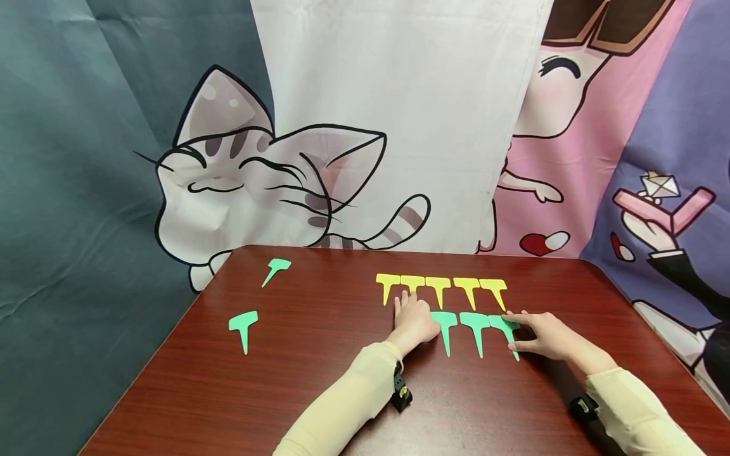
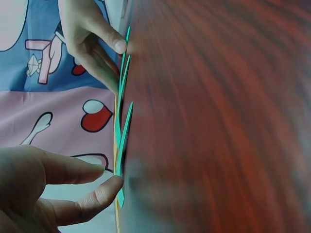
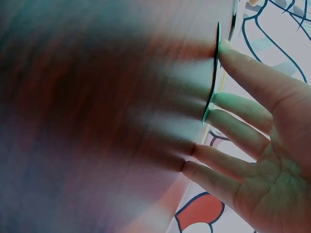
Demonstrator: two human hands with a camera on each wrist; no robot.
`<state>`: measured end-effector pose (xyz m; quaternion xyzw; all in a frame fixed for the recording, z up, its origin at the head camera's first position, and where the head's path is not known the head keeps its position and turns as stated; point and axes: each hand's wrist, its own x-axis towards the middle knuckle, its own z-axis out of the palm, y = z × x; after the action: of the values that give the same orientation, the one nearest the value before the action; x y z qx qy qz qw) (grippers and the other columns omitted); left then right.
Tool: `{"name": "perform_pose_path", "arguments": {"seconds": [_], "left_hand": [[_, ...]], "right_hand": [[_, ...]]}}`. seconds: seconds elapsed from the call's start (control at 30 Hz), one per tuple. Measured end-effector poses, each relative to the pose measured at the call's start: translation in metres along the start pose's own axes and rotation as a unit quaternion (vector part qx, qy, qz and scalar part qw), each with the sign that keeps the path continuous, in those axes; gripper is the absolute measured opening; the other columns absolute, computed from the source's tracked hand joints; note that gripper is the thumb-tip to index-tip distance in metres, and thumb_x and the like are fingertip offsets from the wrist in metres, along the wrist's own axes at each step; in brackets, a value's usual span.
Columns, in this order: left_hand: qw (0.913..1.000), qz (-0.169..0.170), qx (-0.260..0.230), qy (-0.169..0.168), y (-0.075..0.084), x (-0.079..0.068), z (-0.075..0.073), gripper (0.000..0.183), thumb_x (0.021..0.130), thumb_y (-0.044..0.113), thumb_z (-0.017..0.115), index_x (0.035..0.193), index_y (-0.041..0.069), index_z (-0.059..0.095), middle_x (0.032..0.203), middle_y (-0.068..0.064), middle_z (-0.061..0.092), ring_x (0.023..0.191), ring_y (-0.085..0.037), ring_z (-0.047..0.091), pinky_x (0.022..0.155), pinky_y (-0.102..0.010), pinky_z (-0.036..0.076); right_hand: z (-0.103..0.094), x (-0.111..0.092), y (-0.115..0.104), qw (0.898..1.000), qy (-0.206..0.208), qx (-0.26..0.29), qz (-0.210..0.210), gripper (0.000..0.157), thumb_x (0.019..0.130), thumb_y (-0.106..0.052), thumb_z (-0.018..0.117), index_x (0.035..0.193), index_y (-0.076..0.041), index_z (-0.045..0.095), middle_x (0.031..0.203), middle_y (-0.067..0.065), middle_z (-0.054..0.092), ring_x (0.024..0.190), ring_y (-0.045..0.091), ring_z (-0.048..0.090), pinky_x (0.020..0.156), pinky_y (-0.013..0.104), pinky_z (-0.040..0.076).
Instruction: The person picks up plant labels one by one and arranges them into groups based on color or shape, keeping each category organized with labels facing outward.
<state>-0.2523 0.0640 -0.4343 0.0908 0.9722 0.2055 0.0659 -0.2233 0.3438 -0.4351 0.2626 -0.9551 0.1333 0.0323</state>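
Three green T-shaped plant labels lie side by side, stems toward me. My left hand point(image 1: 416, 322) rests at the leftmost green label point(image 1: 447, 318), a fingertip touching its head; the left wrist view shows thumb and finger slightly apart beside that label point(image 2: 126, 141). The middle green label point(image 1: 478, 323) lies untouched. My right hand point(image 1: 544, 335) has its fingers spread, with fingertips on the rightmost green label point(image 1: 500, 323). In the right wrist view the thumb and two fingers touch this label's edge point(image 3: 214, 73). Beyond them runs a row of several yellow T-shaped plant labels point(image 1: 438, 286), one partly hidden by my left fingers.
Two more green labels lie apart on the left of the table: one nearer point(image 1: 244, 321), one at the back point(image 1: 279, 265), tilted. The brown wooden table point(image 1: 188, 392) ends at a cartoon-printed cloth point(image 1: 456, 126) behind it.
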Motion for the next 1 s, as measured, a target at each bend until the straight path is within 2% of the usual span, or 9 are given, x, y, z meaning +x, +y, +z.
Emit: {"name": "perform_pose_path", "arguments": {"seconds": [0.2, 0.37, 0.47, 0.67, 0.83, 1.0], "left_hand": [[0.9996, 0.018, -0.012, 0.02, -0.014, -0.001, -0.007, 0.028, 0.082, 0.02, 0.062, 0.056, 0.014, 0.055, 0.149, -0.014, 0.039, 0.143, -0.034, 0.024, 0.116, -0.051, 0.018], [0.9981, 0.033, -0.024, 0.045, -0.028, -0.004, -0.013, 0.011, 0.084, 0.022, 0.065, 0.083, 0.012, 0.062, 0.142, -0.014, 0.047, 0.138, -0.033, 0.035, 0.114, -0.05, 0.024], [0.9977, 0.04, -0.019, 0.052, -0.036, -0.006, -0.018, 0.018, 0.085, 0.022, 0.064, 0.097, 0.009, 0.063, 0.138, -0.013, 0.051, 0.134, -0.031, 0.04, 0.113, -0.048, 0.028], [0.9966, 0.047, -0.006, 0.067, -0.052, -0.008, -0.027, 0.029, 0.085, 0.021, 0.064, 0.11, 0.007, 0.063, 0.127, -0.01, 0.059, 0.126, -0.03, 0.048, 0.11, -0.045, 0.033], [0.9953, 0.052, -0.001, 0.082, -0.069, -0.01, -0.036, 0.033, 0.085, 0.02, 0.064, 0.113, 0.004, 0.063, 0.118, -0.01, 0.063, 0.12, -0.031, 0.052, 0.106, -0.043, 0.037], [0.9942, 0.051, -0.002, 0.094, -0.088, -0.011, -0.043, 0.026, 0.084, 0.019, 0.064, 0.105, 0.003, 0.064, 0.103, -0.011, 0.064, 0.105, -0.032, 0.056, 0.094, -0.042, 0.044]], "right_hand": [[0.0, 0.0, 0.001, 1.0, -0.003, -0.003, 0.005, 0.063, 0.073, -0.038, 0.078, 0.121, 0.0, 0.063, 0.121, 0.02, 0.063, 0.112, 0.046, 0.057, 0.088, 0.055, 0.048], [0.001, 0.0, 0.001, 1.0, -0.001, -0.003, 0.001, 0.063, 0.073, -0.037, 0.078, 0.121, 0.0, 0.063, 0.12, 0.021, 0.064, 0.112, 0.046, 0.057, 0.087, 0.055, 0.048], [0.002, 0.0, 0.001, 1.0, -0.001, 0.001, -0.001, 0.062, 0.073, -0.037, 0.079, 0.121, 0.0, 0.063, 0.121, 0.019, 0.064, 0.112, 0.046, 0.057, 0.087, 0.055, 0.048], [0.001, 0.0, 0.0, 1.0, -0.001, 0.002, 0.001, 0.063, 0.073, -0.038, 0.078, 0.121, 0.0, 0.063, 0.121, 0.02, 0.064, 0.112, 0.046, 0.057, 0.088, 0.055, 0.048], [0.001, 0.0, 0.001, 1.0, 0.001, 0.0, -0.002, 0.062, 0.073, -0.037, 0.078, 0.12, -0.001, 0.064, 0.121, 0.019, 0.064, 0.112, 0.046, 0.057, 0.088, 0.054, 0.048], [0.001, 0.001, 0.001, 1.0, -0.003, 0.002, 0.001, 0.062, 0.074, -0.039, 0.078, 0.121, -0.001, 0.063, 0.121, 0.018, 0.064, 0.113, 0.046, 0.057, 0.088, 0.055, 0.048]]}}
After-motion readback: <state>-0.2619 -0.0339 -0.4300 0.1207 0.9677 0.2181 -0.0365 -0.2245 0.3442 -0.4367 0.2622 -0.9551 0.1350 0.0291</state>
